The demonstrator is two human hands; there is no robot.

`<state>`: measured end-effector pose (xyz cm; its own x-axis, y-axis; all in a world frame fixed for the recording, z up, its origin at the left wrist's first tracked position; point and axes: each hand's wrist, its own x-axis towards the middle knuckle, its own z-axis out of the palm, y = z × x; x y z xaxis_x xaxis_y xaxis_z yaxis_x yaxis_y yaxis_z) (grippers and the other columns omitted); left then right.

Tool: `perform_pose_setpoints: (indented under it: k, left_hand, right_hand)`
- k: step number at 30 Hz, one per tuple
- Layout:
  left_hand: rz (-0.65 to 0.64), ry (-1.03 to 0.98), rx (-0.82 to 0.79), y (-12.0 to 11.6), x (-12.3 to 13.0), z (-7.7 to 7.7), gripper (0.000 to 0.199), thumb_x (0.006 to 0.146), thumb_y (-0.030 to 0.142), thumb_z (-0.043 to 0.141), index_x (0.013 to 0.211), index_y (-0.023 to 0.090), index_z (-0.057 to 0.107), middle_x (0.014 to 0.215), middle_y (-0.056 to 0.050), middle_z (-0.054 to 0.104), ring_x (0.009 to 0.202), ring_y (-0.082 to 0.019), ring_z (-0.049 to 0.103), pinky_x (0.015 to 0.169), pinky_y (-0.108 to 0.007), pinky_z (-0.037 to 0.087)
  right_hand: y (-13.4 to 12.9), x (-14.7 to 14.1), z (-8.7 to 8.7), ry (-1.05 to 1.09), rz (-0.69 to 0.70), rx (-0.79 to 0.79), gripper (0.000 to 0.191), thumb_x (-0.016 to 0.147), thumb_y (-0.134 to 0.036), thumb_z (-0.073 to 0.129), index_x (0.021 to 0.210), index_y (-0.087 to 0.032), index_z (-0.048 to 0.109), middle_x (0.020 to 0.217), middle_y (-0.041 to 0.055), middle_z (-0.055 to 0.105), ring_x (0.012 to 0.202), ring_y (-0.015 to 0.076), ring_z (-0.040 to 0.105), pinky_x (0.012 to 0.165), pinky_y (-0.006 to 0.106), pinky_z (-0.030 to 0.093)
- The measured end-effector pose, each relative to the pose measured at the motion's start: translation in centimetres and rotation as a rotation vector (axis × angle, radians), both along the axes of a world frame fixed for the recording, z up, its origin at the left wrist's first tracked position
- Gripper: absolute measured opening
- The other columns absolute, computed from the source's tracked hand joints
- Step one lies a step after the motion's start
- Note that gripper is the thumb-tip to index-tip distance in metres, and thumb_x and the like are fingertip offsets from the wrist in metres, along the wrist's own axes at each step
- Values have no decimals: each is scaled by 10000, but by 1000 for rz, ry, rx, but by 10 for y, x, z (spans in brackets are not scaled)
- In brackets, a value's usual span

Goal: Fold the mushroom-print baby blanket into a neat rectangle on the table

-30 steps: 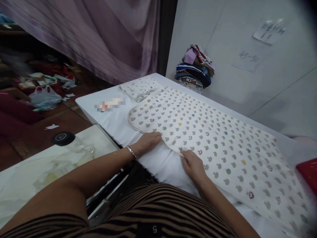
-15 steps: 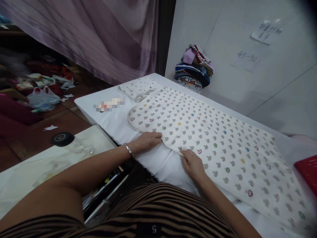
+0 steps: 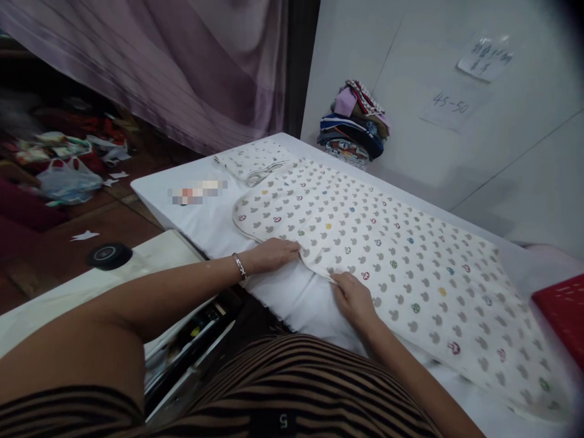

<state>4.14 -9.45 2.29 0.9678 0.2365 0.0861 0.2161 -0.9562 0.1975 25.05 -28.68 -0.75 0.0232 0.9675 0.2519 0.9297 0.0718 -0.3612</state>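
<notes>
A cream cloth point(image 3: 392, 261) printed with grey and coloured mushrooms lies spread over the white-covered table point(image 3: 283, 298). On its near edge my left hand point(image 3: 272, 255) is closed, pinching the hem between thumb and fingers. A short way to the right, my right hand point(image 3: 353, 298) grips the same edge, fingertips pressed together on the fabric. Between the two hands the hem is slightly rumpled. Beyond the cloth's far left corner sits a folded white cloth point(image 3: 253, 161) with a small print.
Folded clothes point(image 3: 353, 125) are stacked by the wall behind the table. A red object point(image 3: 563, 310) stands at the right edge. To the left, a roll of black tape point(image 3: 109, 255) rests on a lower white surface. A plastic bag point(image 3: 68, 180) lies on the floor.
Both hands keep their hold on the cloth's edge and have barely moved. The view has shifted slightly, so most things appear a little further left.
</notes>
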Motion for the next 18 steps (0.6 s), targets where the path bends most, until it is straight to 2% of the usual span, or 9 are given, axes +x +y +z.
perform_pose_setpoints:
  k: [4, 8, 11, 14, 18]
  left_hand:
    - [-42, 7, 94, 3, 3, 5, 257, 934, 206, 330, 793, 183, 544, 880, -38, 596, 712, -141, 514, 619, -269, 343]
    - [-5, -20, 188, 6, 1, 27, 242, 936, 190, 322, 835, 175, 541, 848, -33, 581, 647, -126, 478, 582, -273, 321]
    - [-8, -5, 184, 7, -5, 40, 244, 933, 184, 321, 808, 171, 530, 824, -23, 575, 638, -117, 471, 574, -266, 312]
    - [-41, 10, 163, 7, -12, 41, 254, 931, 177, 314, 774, 174, 514, 802, -12, 574, 648, -114, 484, 587, -259, 319]
    - [-27, -30, 131, 4, -17, 33, 240, 921, 178, 326, 783, 178, 523, 791, -6, 588, 652, -112, 506, 598, -249, 332]
  right_hand:
    - [0, 2, 6, 4, -1, -22, 265, 885, -192, 416, 1064, -201, 611, 945, 55, 638, 904, 187, 590, 768, 295, 476]
    - [2, 10, 23, 32, 0, -8, 267, 883, -186, 413, 1074, -203, 599, 978, 54, 634, 923, 178, 584, 774, 283, 466]
    - [5, 13, 38, -10, 32, -111, 264, 874, -176, 416, 1053, -198, 608, 955, 53, 626, 897, 180, 581, 752, 278, 455]
    - [7, 11, 50, -29, 34, -179, 269, 881, -170, 406, 1056, -203, 609, 949, 47, 616, 890, 176, 578, 742, 272, 440]
    - [9, 8, 55, -24, 43, -217, 261, 883, -161, 407, 1024, -203, 622, 916, 46, 616, 870, 179, 578, 740, 275, 436]
